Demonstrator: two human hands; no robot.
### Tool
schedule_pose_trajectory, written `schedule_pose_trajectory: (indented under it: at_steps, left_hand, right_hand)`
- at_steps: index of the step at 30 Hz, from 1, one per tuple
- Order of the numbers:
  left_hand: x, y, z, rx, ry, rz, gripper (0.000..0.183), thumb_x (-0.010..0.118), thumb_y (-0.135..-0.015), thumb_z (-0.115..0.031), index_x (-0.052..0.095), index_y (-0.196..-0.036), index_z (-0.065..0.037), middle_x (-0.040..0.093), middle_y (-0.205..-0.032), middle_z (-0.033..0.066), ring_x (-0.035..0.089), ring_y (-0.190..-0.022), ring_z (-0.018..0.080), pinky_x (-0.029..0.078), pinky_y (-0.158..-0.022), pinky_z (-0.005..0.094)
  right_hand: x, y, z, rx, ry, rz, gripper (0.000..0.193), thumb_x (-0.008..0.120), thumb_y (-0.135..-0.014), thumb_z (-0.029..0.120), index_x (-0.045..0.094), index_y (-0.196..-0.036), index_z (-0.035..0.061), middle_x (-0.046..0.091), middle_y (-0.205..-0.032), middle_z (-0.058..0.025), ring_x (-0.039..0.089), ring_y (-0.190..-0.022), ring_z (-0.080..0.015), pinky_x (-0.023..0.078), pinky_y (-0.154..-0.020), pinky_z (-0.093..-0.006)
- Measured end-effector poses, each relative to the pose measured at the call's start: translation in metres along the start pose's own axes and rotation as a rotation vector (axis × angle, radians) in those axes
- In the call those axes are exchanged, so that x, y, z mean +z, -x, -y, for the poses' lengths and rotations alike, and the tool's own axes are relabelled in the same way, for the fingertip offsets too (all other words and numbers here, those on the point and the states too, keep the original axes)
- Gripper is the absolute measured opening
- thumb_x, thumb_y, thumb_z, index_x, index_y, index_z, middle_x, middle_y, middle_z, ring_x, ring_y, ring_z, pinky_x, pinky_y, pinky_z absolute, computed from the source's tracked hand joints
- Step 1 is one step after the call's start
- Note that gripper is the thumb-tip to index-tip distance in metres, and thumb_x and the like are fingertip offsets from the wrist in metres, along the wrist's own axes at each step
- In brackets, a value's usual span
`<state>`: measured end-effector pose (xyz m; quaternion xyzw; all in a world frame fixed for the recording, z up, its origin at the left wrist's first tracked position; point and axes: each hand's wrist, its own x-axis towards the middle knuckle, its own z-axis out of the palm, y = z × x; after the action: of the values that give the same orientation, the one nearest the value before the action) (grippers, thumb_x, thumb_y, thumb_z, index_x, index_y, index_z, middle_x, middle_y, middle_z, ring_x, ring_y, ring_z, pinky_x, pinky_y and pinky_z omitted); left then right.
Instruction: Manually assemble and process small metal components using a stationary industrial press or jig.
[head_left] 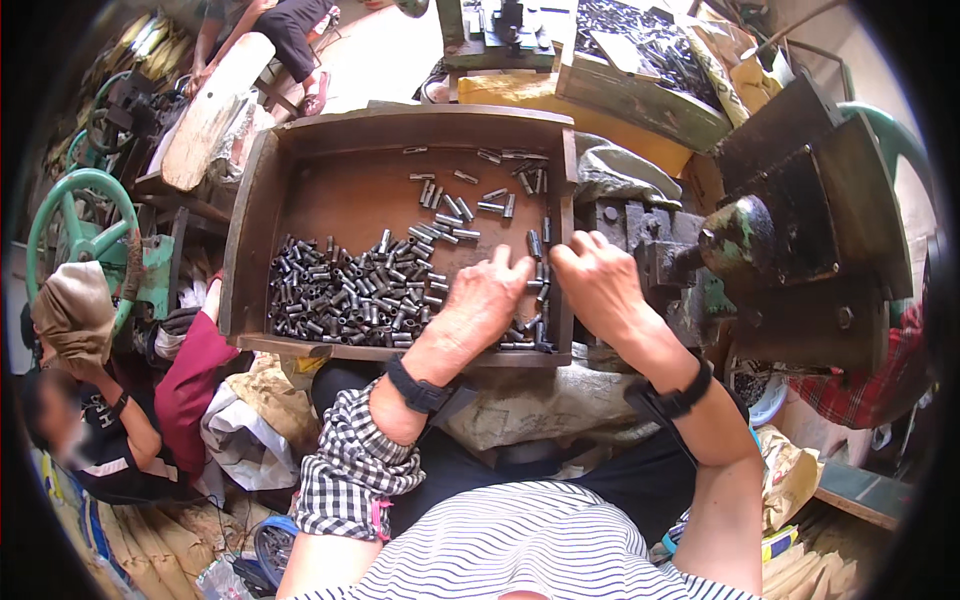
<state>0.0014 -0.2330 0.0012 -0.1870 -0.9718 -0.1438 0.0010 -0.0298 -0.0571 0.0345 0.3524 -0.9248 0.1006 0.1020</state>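
A wooden tray (420, 122) in front of me holds a heap of short dark metal tubes (350, 290), thickest at its near left. My left hand (488, 290) is over the tray's right part, fingers curled down among loose tubes. One metal tube (534, 243) sits just beyond its fingertips; whatever those fingers grip is hidden. Just outside the tray's right wall, my right hand (600, 280) is closed, thumb and fingers drawn together beside the machine's metal fixture (655, 240). I cannot make out what it holds.
A dark, greasy machine head (740, 240) stands close on my right. Behind the tray are another machine (500, 35) and a wooden bin (640, 90) of dark metal pieces. A green handwheel (75, 215) and a seated person (110, 420) are at the left.
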Motion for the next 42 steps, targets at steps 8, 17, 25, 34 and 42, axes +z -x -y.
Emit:
schedule_pose_trajectory:
  at_steps: [8,17,25,34,42]
  left_hand:
    - [0.016,0.001,0.002,0.044,-0.042,0.033,0.026,0.055,-0.072,-0.003,0.058,-0.098,0.000,0.052,-0.098,0.0172,0.060,-0.079,0.0297,0.053,-0.066,0.0384]
    - [0.012,0.001,-0.001,0.014,0.037,0.039,0.027,0.057,-0.072,-0.001,0.051,-0.098,0.003,0.052,-0.087,0.0183,0.060,-0.078,0.0321,0.052,-0.066,0.0396]
    - [-0.002,-0.004,-0.009,-0.177,1.298,0.230,0.027,0.058,-0.080,-0.006,0.056,-0.107,0.000,0.060,-0.081,0.0036,0.057,-0.068,0.0119,0.049,-0.060,0.0276]
    - [-0.005,-0.003,-0.019,-0.327,1.496,0.337,0.019,0.064,-0.085,-0.016,0.061,-0.098,-0.002,0.058,-0.074,-0.0034,0.051,-0.057,0.0017,0.042,-0.048,0.0172]
    - [-0.001,0.000,-0.018,-0.303,1.489,0.339,0.014,0.066,-0.084,-0.015,0.060,-0.092,-0.004,0.059,-0.078,-0.0032,0.050,-0.059,0.0012,0.041,-0.050,0.0161]
  right_hand:
    - [0.047,-0.061,0.008,0.011,0.128,0.275,0.007,0.060,-0.068,0.010,0.063,-0.069,0.0037,0.064,-0.069,-0.0154,0.066,-0.067,-0.0265,0.052,-0.059,-0.0336]
    - [0.047,-0.042,-0.008,0.078,-0.120,0.075,0.014,0.058,-0.072,0.010,0.055,-0.081,0.0002,0.063,-0.076,-0.0180,0.064,-0.073,-0.0322,0.050,-0.065,-0.0401]
    - [0.001,0.041,0.004,0.644,-1.433,-0.156,0.011,0.058,-0.081,-0.002,0.057,-0.092,-0.0015,0.063,-0.079,-0.0029,0.060,-0.070,-0.0067,0.048,-0.059,-0.0193]
    - [0.006,0.048,0.003,0.617,-1.598,-0.219,0.015,0.058,-0.083,-0.003,0.058,-0.098,0.0000,0.062,-0.088,-0.0019,0.059,-0.076,-0.0051,0.047,-0.060,-0.0180]
    - [0.019,0.050,-0.007,0.700,-1.733,-0.020,0.020,0.063,-0.084,0.007,0.058,-0.102,-0.0004,0.063,-0.082,-0.0015,0.059,-0.070,-0.0064,0.047,-0.057,-0.0184]
